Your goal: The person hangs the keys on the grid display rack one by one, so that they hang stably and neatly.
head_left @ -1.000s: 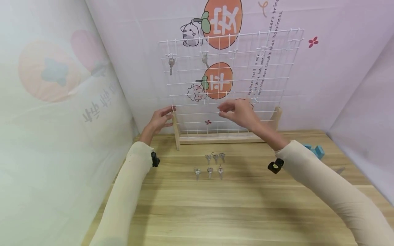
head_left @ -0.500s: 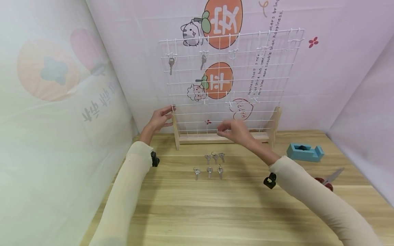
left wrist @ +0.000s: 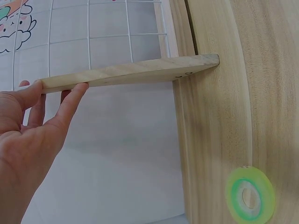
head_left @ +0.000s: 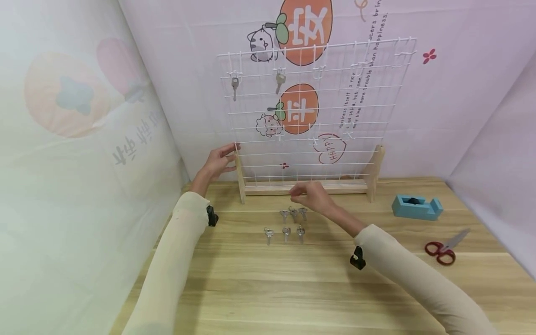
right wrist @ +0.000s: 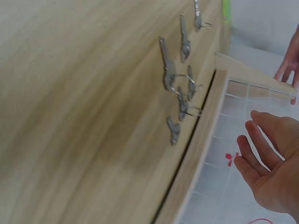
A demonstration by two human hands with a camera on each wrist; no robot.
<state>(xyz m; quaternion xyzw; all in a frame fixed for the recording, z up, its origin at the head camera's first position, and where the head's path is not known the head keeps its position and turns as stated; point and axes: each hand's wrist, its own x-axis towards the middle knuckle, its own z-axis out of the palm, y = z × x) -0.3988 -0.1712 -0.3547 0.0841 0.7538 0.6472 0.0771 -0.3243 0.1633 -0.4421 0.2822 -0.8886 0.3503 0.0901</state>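
Note:
My left hand (head_left: 217, 162) grips the wooden side post (head_left: 240, 181) of a white wire grid rack (head_left: 268, 190). In the left wrist view its thumb and fingers lie on both sides of the post (left wrist: 126, 74). Lowered over the table, just behind the loose keys, is my right hand (head_left: 314, 196); in the right wrist view its fingers are loosely bent and hold nothing. Several silver keys with rings lie in two rows, among them a front-left key (head_left: 269, 236) and a back-left key (head_left: 284, 216). Two more, a left key (head_left: 235, 87) and a right key (head_left: 280, 81), hang from upper hooks.
A blue tape dispenser (head_left: 416, 208) stands at the right, with red-handled scissors (head_left: 446, 256) in front of it. In the left wrist view a yellow-green tape roll (left wrist: 266, 198) lies by the rack. Printed cloth (head_left: 452, 102) walls surround the table.
My right hand has come down from in front of the grid towards the loose keys, uncovering the dispenser and scissors. The right hanging key swings. My left hand stays on the post.

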